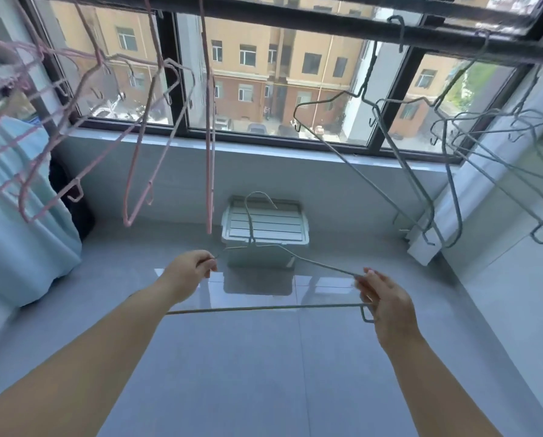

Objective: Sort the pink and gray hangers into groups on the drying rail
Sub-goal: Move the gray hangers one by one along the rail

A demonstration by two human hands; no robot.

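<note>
From the head view, the person is standing under the drying rail [295,24], which is running across the top in front of the window [263,89]. Both arms are reaching out low, holding one gray hanger [263,308] between them, well below the rail and over the tiled floor [263,373].

The left hand [194,269] is pinching the hanger's left shoulder end between thumb and fingertips. The right hand [386,299] is gripping the right corner, fingers curled round the wire where the shoulder is meeting the bottom bar. The hanger's hook [257,200] is pointing away from the person, lying in line with a pale plastic bin [295,230] on the floor.

On the rail, the pink hangers [137,171] are hanging together toward the left, near a light blue cloth [17,222], and the other gray hangers [402,159] are bunching toward the right. The two colours are looking mostly separated already.

To my eye the step in hand is carrying this loose gray hanger to its group. The next move is calling for lifting it up and to the right, turning the hook upward, and catching it over the rail beside the gray ones without snagging their tangled wires.
</note>
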